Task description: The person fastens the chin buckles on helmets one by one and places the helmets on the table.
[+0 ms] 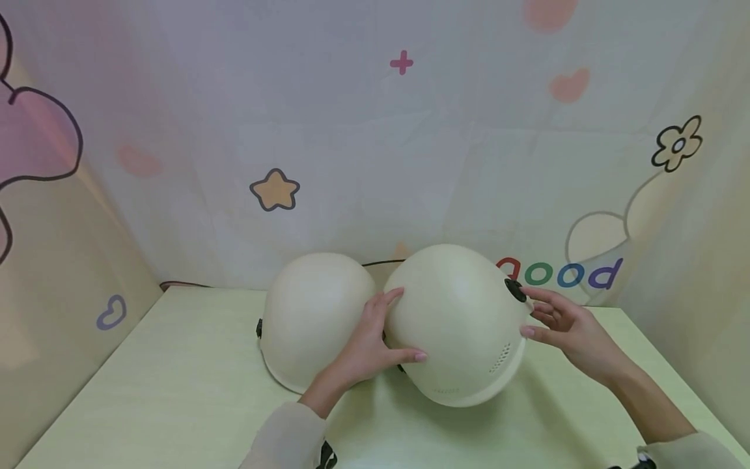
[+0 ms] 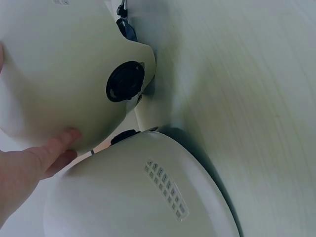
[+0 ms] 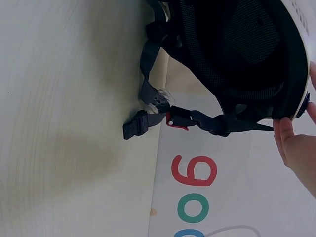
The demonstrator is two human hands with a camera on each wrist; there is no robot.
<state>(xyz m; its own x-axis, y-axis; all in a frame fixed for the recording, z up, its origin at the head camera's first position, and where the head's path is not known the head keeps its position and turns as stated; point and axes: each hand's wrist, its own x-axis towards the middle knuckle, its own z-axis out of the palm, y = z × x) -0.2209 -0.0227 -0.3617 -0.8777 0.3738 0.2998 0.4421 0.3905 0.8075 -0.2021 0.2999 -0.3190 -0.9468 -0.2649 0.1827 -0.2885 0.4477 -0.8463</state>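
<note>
A cream helmet is tilted between my two hands, its shell facing me. My left hand grips its left side, thumb on the front of the shell and fingers spread toward the back. At the opposite rim, my right hand holds the edge beside a black oval fitting. In the right wrist view, the helmet's black padded inside shows, with a dark chin strap and a black buckle hanging from it. A round black fitting appears on the shell in the left wrist view.
A second cream helmet sits dome up on the pale table, close behind my left hand. Beyond the table hangs a printed cloth backdrop with coloured letters. A dark cable runs along the back edge.
</note>
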